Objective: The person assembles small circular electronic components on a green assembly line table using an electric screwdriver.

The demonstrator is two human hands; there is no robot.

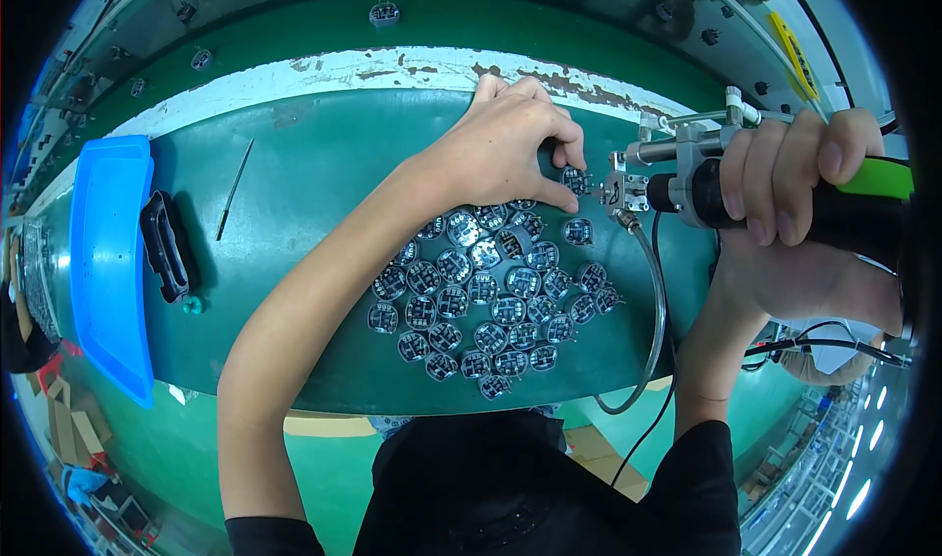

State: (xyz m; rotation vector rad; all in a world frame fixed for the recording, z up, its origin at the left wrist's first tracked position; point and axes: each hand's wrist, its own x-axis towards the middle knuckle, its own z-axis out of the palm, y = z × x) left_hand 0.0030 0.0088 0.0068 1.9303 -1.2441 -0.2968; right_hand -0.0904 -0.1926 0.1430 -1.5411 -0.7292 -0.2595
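My left hand [510, 142] reaches across the green worktop with thumb and fingers pinched around a small round circuit-board part [574, 179] at its rim. My right hand [785, 188] is wrapped around a black powered screwdriver [703, 193], held on its side. At its front, a metal nozzle block [624, 192] points left, close to the pinched part; whether they touch I cannot tell. A clear hose [659, 301] hangs from the block. Below my left hand lie several similar round parts [482, 288] in a loose cluster, with one separate part [578, 231] near the nozzle.
A blue tray [86, 262] stands at the left, next to a black plastic holder [169, 247] and a thin pen-like tool [234, 191]. Past the worn white ledge [343, 68], a green conveyor belt [294, 31] carries more parts. A yellow tool [793, 55] lies at the far right.
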